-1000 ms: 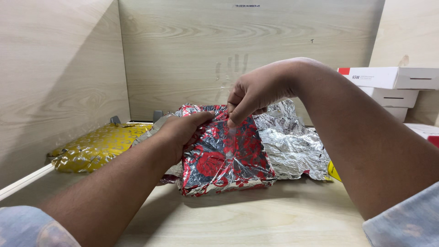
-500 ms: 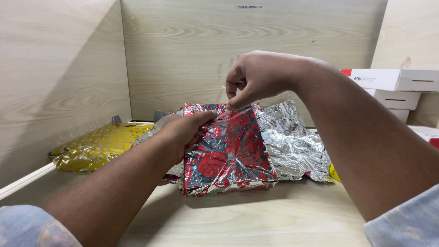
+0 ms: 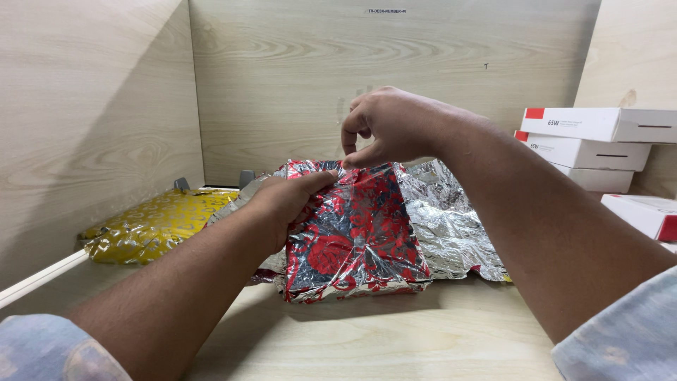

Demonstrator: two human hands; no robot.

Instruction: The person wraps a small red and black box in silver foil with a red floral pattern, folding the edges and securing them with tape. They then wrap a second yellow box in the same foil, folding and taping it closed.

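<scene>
Red-and-silver foil parcel (image 3: 356, 236) lies at frame centre on the table (image 3: 423, 339), long axis running away from the camera. Head view: right hand (image 3: 395, 127) pinches the far top edge; left hand (image 3: 285, 208) presses its left side.

Operator's arms: sleeves and bare forearms

Left hand (image 3: 285, 204) and right hand (image 3: 391, 127) ungloved; forearms bare; short sleeves of light blue-grey mottled fabric (visible at both lower corners only).
</scene>
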